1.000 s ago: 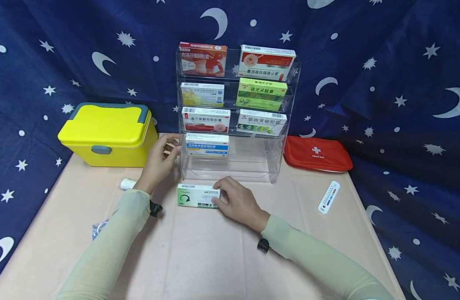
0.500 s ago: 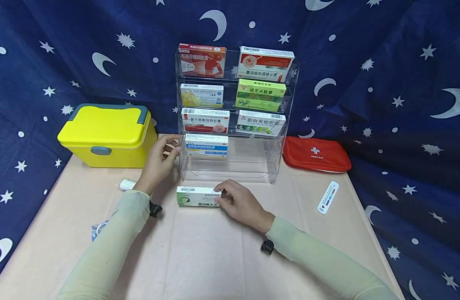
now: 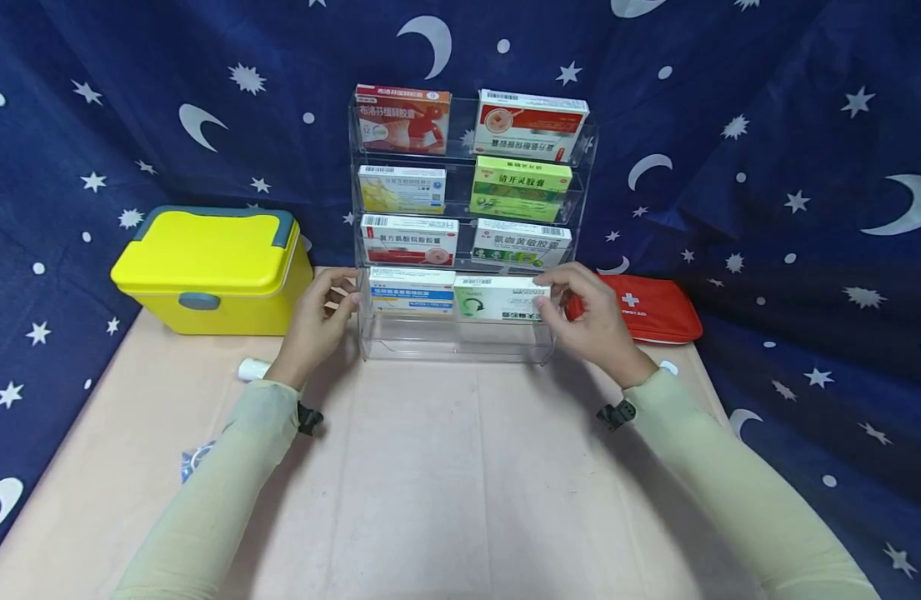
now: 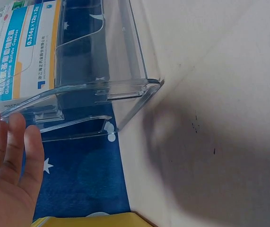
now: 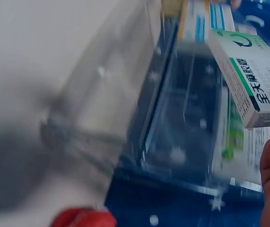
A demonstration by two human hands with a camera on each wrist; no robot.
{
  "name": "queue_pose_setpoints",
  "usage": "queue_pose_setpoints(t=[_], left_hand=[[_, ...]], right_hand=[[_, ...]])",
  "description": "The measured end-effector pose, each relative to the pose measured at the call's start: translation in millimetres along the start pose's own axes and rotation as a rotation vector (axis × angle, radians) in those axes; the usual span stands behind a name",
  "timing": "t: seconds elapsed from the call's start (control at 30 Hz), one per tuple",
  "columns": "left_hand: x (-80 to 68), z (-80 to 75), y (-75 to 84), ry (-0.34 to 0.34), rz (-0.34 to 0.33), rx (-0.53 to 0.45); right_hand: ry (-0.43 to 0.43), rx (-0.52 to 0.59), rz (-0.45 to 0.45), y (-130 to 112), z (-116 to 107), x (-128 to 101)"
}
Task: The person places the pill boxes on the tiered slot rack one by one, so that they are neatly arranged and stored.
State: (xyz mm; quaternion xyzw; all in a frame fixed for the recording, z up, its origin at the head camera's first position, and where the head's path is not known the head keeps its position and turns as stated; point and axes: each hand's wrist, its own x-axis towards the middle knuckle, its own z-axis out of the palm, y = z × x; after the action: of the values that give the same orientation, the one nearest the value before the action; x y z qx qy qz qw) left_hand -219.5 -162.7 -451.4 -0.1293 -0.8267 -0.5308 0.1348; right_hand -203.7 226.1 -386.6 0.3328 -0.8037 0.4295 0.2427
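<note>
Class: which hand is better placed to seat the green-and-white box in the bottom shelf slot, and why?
Probably the right hand: it already grips the green-and-white box at the slot. The left hand rests against the clear rack's left side.

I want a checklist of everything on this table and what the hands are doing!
Surface: beige table, bare in front.
Job's things: green-and-white medicine box at the lowest right slot of the clear acrylic shelf rack, beside a blue-and-white box.
Clutter: yellow lidded case, red first-aid pouch, small white roll.
Grippers: right hand pinches the green-and-white box; left hand rests on the rack's left side.
Cables: nothing seen.
Surroundings: dark blue cloth with moons and stars.
</note>
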Motion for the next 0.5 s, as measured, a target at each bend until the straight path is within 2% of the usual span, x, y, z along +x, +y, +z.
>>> queue_pose_setpoints(t=[0.13, 0.23, 0.37, 0.5], left_hand=[[0.2, 0.3, -0.1, 0.002, -0.001, 0.001], [1.2, 1.0, -0.1, 0.003, 0.011, -0.002], [2.0, 1.0, 0.1, -0.001, 0.014, 0.001], [1.2, 0.3, 0.5, -0.001, -0.002, 0.008]], right_hand=[[0.010, -0.065, -0.009, -4, -11, 9], [-0.013, -0.124, -0.001, 13, -10, 8], [-0.088, -0.191, 0.008, 32, -8, 11], [-0.149, -0.260, -0.006, 33, -6, 20]])
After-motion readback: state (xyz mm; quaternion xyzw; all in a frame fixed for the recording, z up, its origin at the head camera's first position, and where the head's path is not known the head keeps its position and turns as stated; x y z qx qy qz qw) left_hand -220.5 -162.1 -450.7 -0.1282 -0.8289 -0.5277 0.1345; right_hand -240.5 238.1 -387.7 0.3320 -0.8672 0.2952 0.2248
